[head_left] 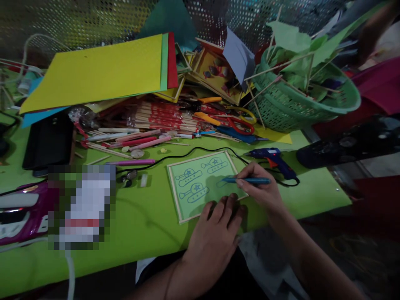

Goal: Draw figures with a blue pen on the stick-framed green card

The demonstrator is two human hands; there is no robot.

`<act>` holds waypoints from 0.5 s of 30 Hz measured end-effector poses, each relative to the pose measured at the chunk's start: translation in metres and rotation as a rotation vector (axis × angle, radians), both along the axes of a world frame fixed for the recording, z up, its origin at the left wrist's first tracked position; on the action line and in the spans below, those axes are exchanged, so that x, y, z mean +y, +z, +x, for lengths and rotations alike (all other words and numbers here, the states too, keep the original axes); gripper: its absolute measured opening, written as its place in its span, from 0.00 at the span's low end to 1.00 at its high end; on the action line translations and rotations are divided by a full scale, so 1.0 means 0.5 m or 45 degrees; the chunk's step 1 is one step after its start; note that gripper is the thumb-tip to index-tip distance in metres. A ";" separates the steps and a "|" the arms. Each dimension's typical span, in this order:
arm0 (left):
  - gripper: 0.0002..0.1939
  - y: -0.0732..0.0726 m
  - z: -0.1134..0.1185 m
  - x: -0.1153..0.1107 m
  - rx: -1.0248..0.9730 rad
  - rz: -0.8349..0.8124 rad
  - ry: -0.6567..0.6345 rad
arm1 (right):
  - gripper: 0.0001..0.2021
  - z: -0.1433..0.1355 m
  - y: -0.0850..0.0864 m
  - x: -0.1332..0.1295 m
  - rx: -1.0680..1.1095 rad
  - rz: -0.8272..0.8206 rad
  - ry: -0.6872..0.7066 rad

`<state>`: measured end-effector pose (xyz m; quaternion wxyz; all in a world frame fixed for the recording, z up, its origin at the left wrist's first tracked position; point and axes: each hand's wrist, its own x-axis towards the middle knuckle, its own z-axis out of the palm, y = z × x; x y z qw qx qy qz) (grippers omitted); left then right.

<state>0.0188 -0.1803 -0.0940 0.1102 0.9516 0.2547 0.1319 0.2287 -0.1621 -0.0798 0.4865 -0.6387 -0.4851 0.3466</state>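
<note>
A green sheet (208,207) framed by thin wooden sticks lies on the green table. Three tank shapes with stars are drawn on it in blue, and a fainter blue outline shows at its right. My right hand (261,187) pinches a blue pen (258,181), its tip on the sheet beside that outline. My left hand (215,233) lies flat over the frame's lower edge, fingers spread, holding nothing.
Behind the frame are a blue glue gun (276,160), a black cable (193,148), markers, stick bundles (165,116) and scissors (242,125). Coloured sheets (106,68) stand back left, a green basket (281,104) back right. A dark tablet (49,143) lies left.
</note>
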 end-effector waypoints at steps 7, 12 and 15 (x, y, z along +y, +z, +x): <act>0.33 -0.002 0.001 -0.003 0.005 0.000 0.009 | 0.09 -0.003 0.003 -0.003 0.004 0.001 0.035; 0.34 -0.004 0.001 -0.001 0.001 0.009 0.010 | 0.08 0.000 0.002 -0.005 -0.029 -0.021 0.052; 0.33 -0.002 0.002 -0.001 -0.003 0.006 0.011 | 0.08 -0.001 0.003 -0.004 -0.031 -0.022 0.062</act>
